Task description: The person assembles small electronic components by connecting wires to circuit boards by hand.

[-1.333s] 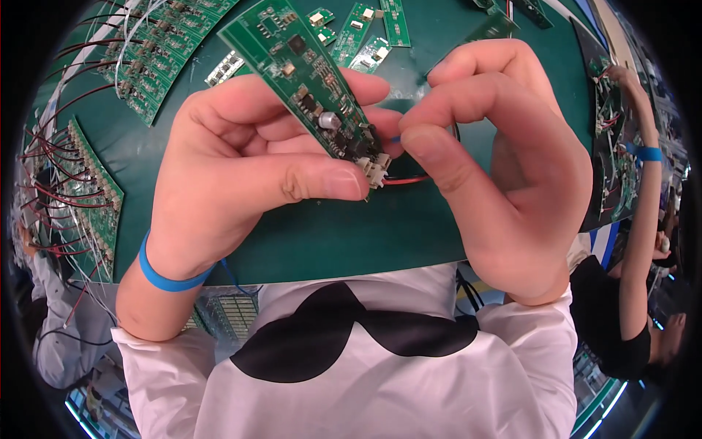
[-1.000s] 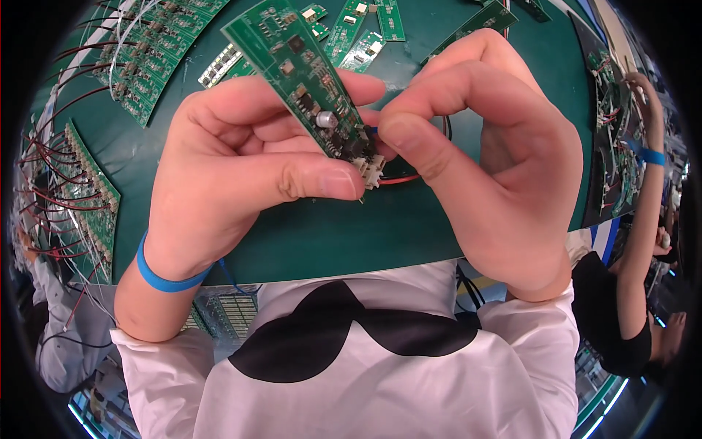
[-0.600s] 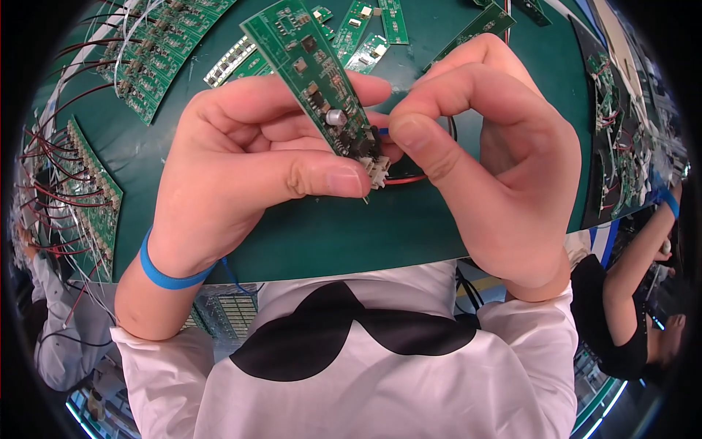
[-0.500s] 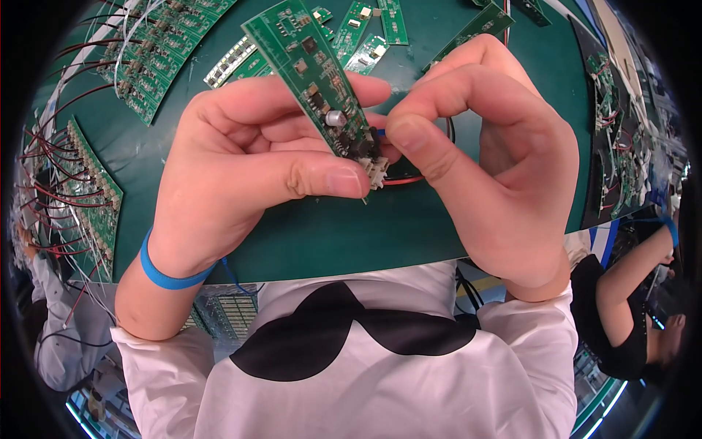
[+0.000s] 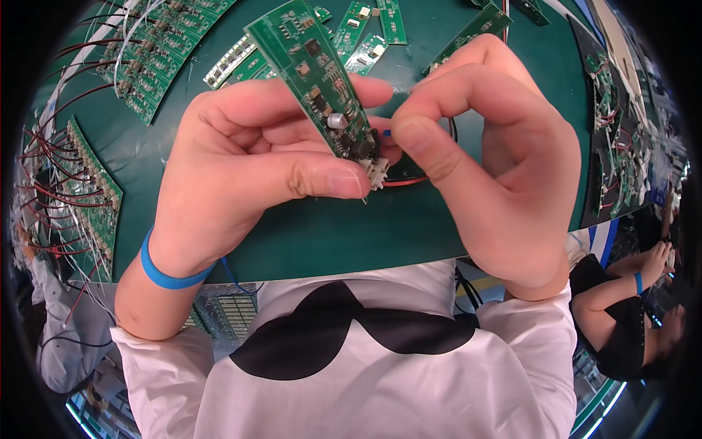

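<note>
- Left hand (image 5: 227, 154) closed on a populated green circuit board (image 5: 311, 69), gripping its edges between thumb and fingers; I've got it raised above the green work mat (image 5: 351, 238), tilted, top end leaning left.
- The board's silver capacitor (image 5: 336, 121) faces me, and the white connectors (image 5: 376, 173) sit at the lower end, beside the left thumb.
- Right hand (image 5: 504, 161) shut in a pinch, thumb against index finger, just right of the board; I see a small blue piece (image 5: 387, 133) poking from the fingertips, the rest hidden.
- A red wire (image 5: 404, 183) runs from the connectors rightward, behind that hand.
- Beyond, loose circuit boards (image 5: 352, 25) lie scattered on the mat.
- Over on the left, a wired board panel (image 5: 157, 66).
- Far right, a co-worker's hand (image 5: 656, 257), below a dark tray (image 5: 594, 212) of boards.
</note>
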